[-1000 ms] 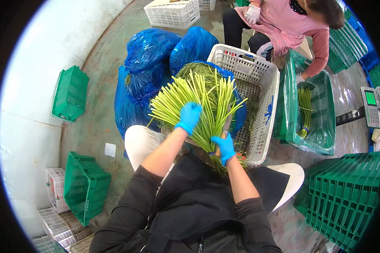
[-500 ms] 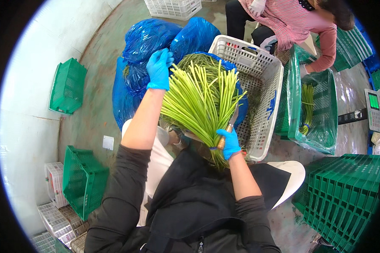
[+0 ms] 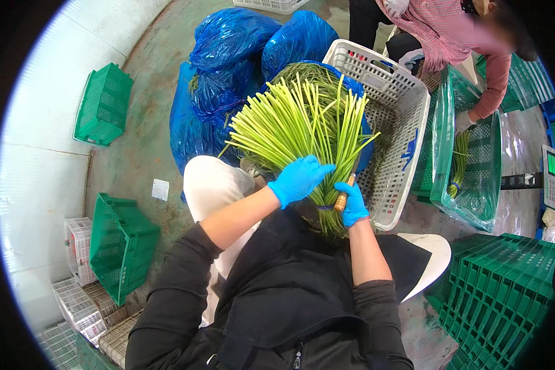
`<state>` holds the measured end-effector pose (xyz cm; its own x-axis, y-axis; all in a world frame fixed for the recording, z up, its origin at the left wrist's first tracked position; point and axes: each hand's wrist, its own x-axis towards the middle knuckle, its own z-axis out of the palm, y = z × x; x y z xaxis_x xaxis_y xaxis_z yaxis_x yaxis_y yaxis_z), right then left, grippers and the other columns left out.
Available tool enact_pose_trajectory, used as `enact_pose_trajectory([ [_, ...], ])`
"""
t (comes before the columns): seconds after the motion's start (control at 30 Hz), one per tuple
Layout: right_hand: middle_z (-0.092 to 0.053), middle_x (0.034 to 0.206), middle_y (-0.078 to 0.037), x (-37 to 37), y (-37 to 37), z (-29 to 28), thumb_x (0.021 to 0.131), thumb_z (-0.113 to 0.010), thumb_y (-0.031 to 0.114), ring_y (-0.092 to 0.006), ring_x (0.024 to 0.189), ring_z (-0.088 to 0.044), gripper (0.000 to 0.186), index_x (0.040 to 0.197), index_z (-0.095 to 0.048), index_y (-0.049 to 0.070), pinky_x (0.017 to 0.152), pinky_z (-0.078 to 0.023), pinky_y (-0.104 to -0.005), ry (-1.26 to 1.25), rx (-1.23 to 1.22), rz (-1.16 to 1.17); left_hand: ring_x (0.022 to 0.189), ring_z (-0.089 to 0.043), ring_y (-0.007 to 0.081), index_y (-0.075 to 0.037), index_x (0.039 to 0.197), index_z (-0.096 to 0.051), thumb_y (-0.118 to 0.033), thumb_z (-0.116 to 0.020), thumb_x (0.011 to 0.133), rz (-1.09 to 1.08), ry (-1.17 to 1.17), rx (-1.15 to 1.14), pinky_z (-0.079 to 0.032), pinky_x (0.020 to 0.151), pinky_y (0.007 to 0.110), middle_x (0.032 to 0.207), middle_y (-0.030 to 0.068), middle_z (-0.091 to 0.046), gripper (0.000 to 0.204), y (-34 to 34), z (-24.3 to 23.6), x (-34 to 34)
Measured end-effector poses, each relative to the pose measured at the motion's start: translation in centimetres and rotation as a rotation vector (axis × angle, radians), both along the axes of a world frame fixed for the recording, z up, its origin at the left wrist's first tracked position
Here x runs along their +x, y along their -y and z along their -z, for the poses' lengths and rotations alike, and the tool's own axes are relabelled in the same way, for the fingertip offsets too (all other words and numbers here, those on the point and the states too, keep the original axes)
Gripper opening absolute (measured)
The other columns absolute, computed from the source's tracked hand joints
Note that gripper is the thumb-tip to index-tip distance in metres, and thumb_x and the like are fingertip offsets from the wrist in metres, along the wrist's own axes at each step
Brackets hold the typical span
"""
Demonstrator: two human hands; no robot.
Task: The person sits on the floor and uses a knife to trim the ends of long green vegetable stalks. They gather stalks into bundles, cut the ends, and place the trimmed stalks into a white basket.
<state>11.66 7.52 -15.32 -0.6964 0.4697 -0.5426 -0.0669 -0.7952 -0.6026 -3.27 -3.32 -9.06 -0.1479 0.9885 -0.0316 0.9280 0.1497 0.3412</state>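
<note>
A large bunch of green garlic scapes fans out in front of me, cut ends away from me. A dark blue band ties it near its narrow lower part. My left hand, in a blue glove, lies across the stalks above the band with its fingers bent against them. On the bunch's right side my right hand, gloved too, is closed round a knife's wooden handle. Most of the blade is hidden among the stalks. Behind the bunch, more thin greens sit in an opened blue bag.
A white crate stands to the right, with filled blue bags at the far left. Beyond the crate, a co-worker's gloved hand reaches into a lined green crate. Stacked green crates and a scale are further right.
My left hand has come down from beside the blue bags onto the stalks above the band. My right hand still holds the knife. The co-worker's hand is now at the greens in the crate.
</note>
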Motion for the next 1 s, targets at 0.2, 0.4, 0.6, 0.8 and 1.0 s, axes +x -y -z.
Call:
enact_pose_trajectory([
  [0.2,-0.056,0.090,-0.006,0.1,0.0,-0.2,0.071,-0.058,-0.003,-0.0188,0.075,-0.059,0.038,0.106,-0.048,0.008,0.060,-0.051,-0.0306,0.058,-0.057,0.003,0.084,-0.051,0.0278,-0.014,0.101,-0.061,-0.021,-0.063,0.072,-0.177,0.105,0.130,-0.045,0.071,0.039,0.086,0.0082,-0.054,0.030,-2.8,0.7,-0.1],
  [0.4,-0.053,0.084,-0.004,-0.1,0.5,0.3,0.068,-0.060,-0.001,-0.0168,0.068,-0.056,0.038,0.104,-0.048,0.008,0.055,-0.048,-0.0283,0.033,0.008,0.017,0.084,-0.053,0.0287,-0.015,0.089,-0.066,-0.021,-0.063,0.071,-0.124,0.161,0.061,-0.045,0.071,0.041,0.084,0.0072,-0.058,0.020,-3.0,2.0,-1.0],
  [0.6,-0.053,0.086,-0.003,-0.1,0.3,1.1,0.068,-0.059,0.001,-0.0169,0.074,-0.055,0.038,0.104,-0.049,0.008,0.062,-0.048,-0.0295,0.039,0.027,0.011,0.084,-0.057,0.0298,-0.013,0.084,-0.069,-0.025,-0.065,0.070,-0.228,0.274,-0.040,-0.046,0.072,0.041,0.086,0.0098,-0.062,0.019,-3.8,1.6,-1.2],
  [0.8,-0.054,0.090,-0.004,-0.2,0.6,0.5,0.069,-0.058,0.002,-0.0177,0.077,-0.056,0.038,0.106,-0.049,0.008,0.063,-0.049,-0.0302,0.010,0.043,-0.018,0.078,-0.058,0.0286,-0.011,0.084,-0.068,-0.030,-0.067,0.070,-0.277,0.269,-0.021,-0.046,0.070,0.039,0.083,0.0096,-0.063,0.024,-3.8,1.9,-0.7],
  [1.0,-0.055,0.088,-0.006,-1.0,0.9,-1.5,0.068,-0.058,-0.002,-0.0193,0.076,-0.057,0.036,0.102,-0.050,0.006,0.065,-0.050,-0.0333,0.014,0.050,0.070,0.064,-0.055,0.0167,-0.003,0.082,-0.062,-0.026,-0.062,0.080,-0.685,1.269,0.363,-0.046,0.062,0.032,0.066,0.0015,-0.057,0.023,-4.2,0.0,-4.2],
])
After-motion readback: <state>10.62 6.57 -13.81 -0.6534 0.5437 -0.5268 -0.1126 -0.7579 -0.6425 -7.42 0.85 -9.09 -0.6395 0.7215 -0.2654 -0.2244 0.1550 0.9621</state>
